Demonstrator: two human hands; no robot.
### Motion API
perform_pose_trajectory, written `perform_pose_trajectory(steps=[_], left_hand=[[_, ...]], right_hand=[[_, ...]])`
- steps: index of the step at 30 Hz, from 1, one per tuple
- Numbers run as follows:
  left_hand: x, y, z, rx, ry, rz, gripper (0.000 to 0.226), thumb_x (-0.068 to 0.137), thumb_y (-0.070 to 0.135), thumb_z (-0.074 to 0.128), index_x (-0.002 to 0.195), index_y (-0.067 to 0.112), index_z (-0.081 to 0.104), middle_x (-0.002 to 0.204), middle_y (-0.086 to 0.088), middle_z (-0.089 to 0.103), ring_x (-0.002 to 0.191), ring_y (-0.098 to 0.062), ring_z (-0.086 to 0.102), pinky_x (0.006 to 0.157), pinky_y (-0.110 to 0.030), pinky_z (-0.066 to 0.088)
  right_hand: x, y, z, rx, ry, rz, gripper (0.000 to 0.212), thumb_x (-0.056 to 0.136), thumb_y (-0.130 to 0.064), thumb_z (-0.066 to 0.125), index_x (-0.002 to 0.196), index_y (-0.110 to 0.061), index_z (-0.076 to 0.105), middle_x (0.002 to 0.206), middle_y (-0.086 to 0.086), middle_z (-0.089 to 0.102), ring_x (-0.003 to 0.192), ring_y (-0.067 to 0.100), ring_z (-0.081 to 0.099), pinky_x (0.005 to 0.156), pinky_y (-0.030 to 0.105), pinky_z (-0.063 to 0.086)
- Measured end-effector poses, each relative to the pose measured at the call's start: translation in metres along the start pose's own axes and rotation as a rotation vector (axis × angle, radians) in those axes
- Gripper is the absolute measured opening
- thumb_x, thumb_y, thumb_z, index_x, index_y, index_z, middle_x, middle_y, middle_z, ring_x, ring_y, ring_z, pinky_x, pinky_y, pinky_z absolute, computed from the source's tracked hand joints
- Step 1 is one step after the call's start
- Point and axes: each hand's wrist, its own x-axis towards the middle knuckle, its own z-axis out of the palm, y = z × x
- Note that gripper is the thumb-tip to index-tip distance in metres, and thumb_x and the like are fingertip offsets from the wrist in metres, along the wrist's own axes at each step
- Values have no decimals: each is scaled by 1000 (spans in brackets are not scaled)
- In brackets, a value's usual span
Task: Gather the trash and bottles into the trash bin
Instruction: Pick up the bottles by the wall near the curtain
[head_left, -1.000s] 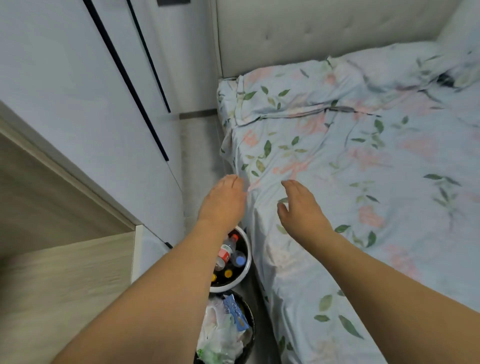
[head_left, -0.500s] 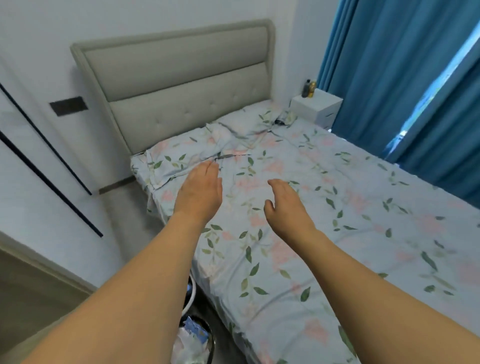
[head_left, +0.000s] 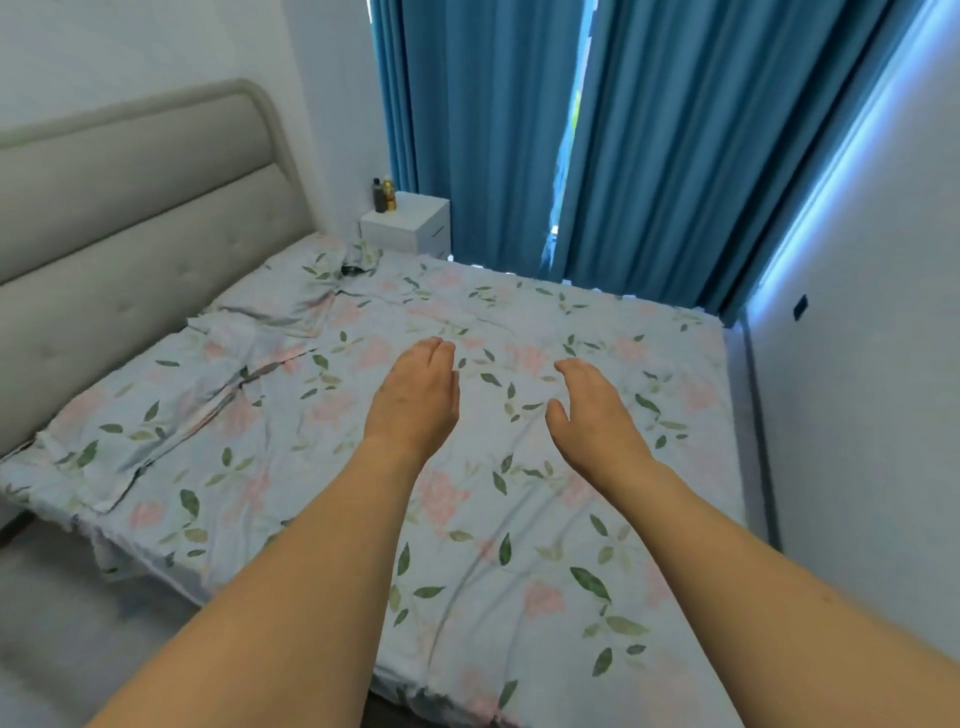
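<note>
Both arms reach out over the bed, the left hand and right hand empty, fingers loosely extended and holding nothing. Two bottles, one dark and one golden, stand upright on the white nightstand at the far side, beside the blue curtain.

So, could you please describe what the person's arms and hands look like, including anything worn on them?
Both forearms are bare as far as the frame shows: no sleeves are visible. The left hand and the right hand carry no gloves, and no rings, watch or bracelet show on the visible backs and wrists. Fingernails are hidden from this angle.
</note>
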Motion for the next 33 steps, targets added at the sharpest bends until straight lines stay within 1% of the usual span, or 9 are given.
perform_pose_trajectory(steps=[4, 9, 15, 19, 21, 23, 25, 28, 33], left_hand=[[8, 59, 12, -28, -20, 101, 40, 101, 20, 40, 138, 5, 45, 142, -11, 47, 130, -26, 43, 109, -35, 35], [12, 140, 37, -94, -65, 238, 39, 101, 20, 41, 137, 6, 46, 142, -10, 47, 129, -25, 44, 106, -34, 38], [16, 249, 71, -171, -161, 472, 41, 101, 20, 41, 139, 6, 43, 145, -10, 44, 131, -26, 42, 109, -34, 34], [8, 324, 82, -235, -199, 611, 35, 101, 18, 40, 133, 6, 48, 139, -8, 48, 126, -25, 45, 105, -33, 37], [1, 357, 86, -250, -215, 660, 33, 101, 17, 40, 130, 6, 49, 137, -7, 48, 124, -24, 46, 102, -32, 38], [-6, 386, 87, -254, -223, 708, 34, 102, 19, 39, 133, 8, 48, 139, -7, 47, 126, -24, 45, 104, -32, 38], [-12, 414, 86, -255, -223, 759, 37, 103, 21, 37, 138, 9, 44, 143, -6, 46, 129, -22, 43, 107, -31, 35], [-21, 453, 86, -261, -237, 808, 36, 103, 21, 37, 135, 9, 46, 140, -7, 48, 125, -23, 46, 105, -33, 38], [-39, 507, 98, -242, -286, 884, 43, 104, 25, 36, 144, 11, 37, 150, -6, 38, 135, -23, 38, 110, -34, 33]], right_hand=[[-25, 49, -36, -6, 79, 119, 51, 99, -19, 42, 148, -13, 29, 155, 1, 27, 142, 18, 24, 116, 32, 21], [-68, 109, -82, 14, 175, 252, 49, 97, -18, 45, 144, -12, 35, 150, 4, 34, 137, 22, 33, 114, 39, 30], [-128, 175, -138, -17, 317, 431, 47, 95, -12, 46, 141, -5, 38, 144, 9, 40, 132, 26, 37, 110, 30, 27], [-176, 212, -173, -49, 396, 531, 48, 96, -12, 44, 143, -6, 35, 148, 10, 36, 136, 24, 34, 112, 29, 24], [-197, 228, -189, -41, 430, 579, 50, 98, -15, 42, 146, -9, 32, 152, 7, 31, 139, 21, 29, 114, 30, 22], [-217, 242, -204, -35, 463, 612, 51, 98, -17, 41, 148, -11, 30, 154, 5, 28, 142, 20, 26, 116, 31, 20], [-236, 256, -219, -36, 497, 634, 51, 99, -18, 40, 148, -11, 29, 155, 4, 27, 143, 19, 24, 117, 31, 21], [-263, 277, -238, -44, 559, 669, 51, 99, -17, 40, 148, -10, 29, 154, 4, 28, 142, 19, 25, 116, 30, 22], [-295, 312, -254, -49, 605, 779, 51, 98, -15, 39, 148, -9, 29, 154, 5, 28, 143, 19, 23, 116, 30, 21]])
